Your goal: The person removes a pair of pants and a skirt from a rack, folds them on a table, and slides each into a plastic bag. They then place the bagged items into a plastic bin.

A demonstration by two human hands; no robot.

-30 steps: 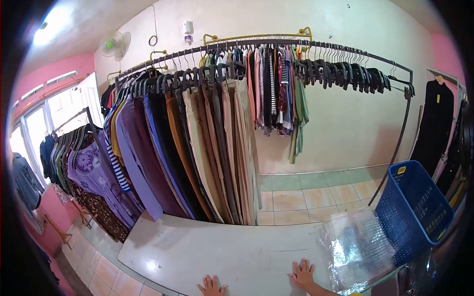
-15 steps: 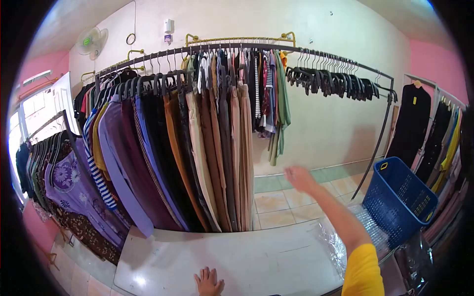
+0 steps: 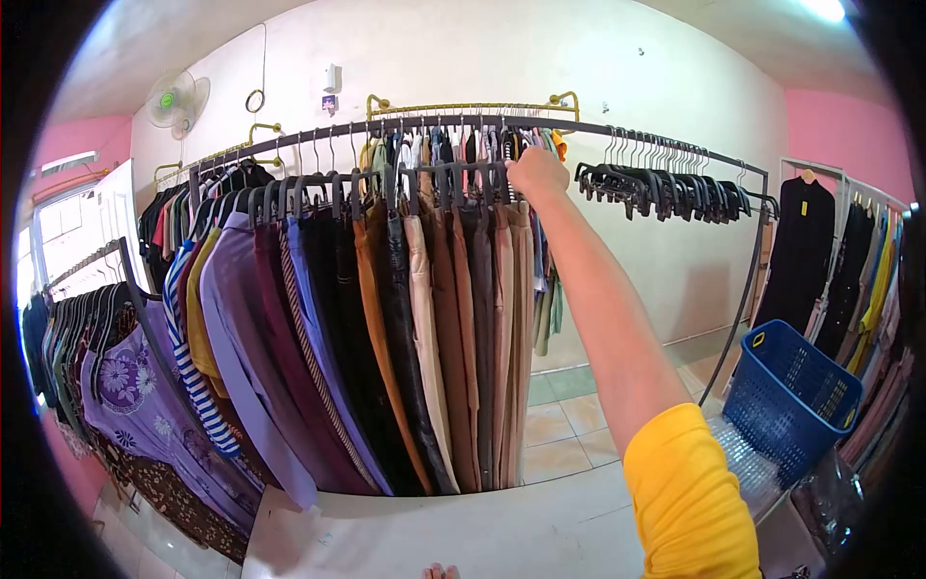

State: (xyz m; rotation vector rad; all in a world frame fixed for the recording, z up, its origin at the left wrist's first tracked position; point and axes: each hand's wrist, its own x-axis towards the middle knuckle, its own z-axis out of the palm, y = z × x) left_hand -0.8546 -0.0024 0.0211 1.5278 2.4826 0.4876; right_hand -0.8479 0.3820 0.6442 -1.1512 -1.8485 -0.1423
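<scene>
My right hand (image 3: 538,174) is raised to the rack, its fingers closed at the end of a black clothes hanger (image 3: 485,170) at the right end of the row of trousers. Beige trousers (image 3: 519,347) hang just below it, beside brown, grey and cream pairs. Only the fingertips of my left hand (image 3: 441,572) show at the bottom edge, resting on the white table (image 3: 424,531). The dark metal rail (image 3: 338,128) carries the hangers. Further right on it hang several bare black clip hangers (image 3: 661,193).
A blue plastic basket (image 3: 791,400) stands at right, beside clear plastic wrapping (image 3: 743,463). Purple and striped tops (image 3: 198,357) fill the rack's left part. More clothes hang on a side rack (image 3: 121,386) and on the right wall rack (image 3: 849,289). A fan (image 3: 174,101) is on the wall.
My right hand has risen from in front of the floor up to the hangers and closed there. The view has shifted, leaving only my left fingertips in sight.
</scene>
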